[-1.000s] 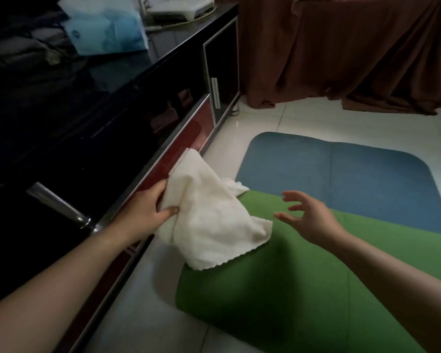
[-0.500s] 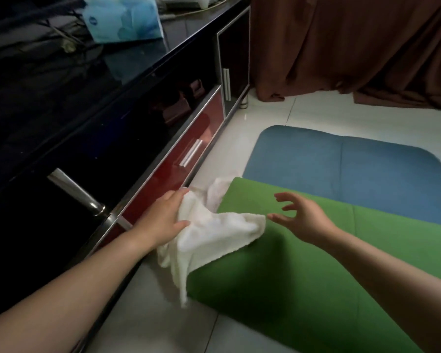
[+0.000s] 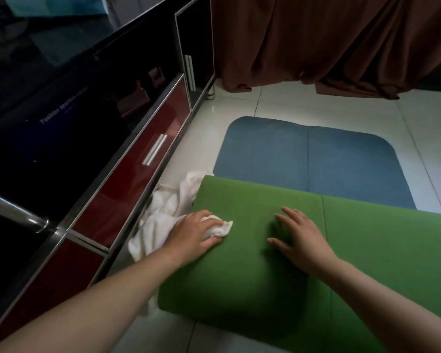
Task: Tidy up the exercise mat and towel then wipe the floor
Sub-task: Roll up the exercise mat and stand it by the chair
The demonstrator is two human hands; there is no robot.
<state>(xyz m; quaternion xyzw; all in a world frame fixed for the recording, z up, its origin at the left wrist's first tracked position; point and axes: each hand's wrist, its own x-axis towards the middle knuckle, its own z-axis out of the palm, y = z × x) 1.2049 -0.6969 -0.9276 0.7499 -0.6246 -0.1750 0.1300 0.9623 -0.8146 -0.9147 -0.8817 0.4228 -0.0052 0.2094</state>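
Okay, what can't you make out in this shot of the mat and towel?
Head view only:
Part of the towel, under the left hand and forearm.
Right end of the green mat, cut off by the frame edge.
Near edge of the blue mat, covered by the green mat.

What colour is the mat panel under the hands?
Green panel, plain, no pattern; the far panel is blue. Shows in the head view.

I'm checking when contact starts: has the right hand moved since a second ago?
Yes. The right hand has come down: it hovered above the green mat before and now lies flat on it, beside its crease.
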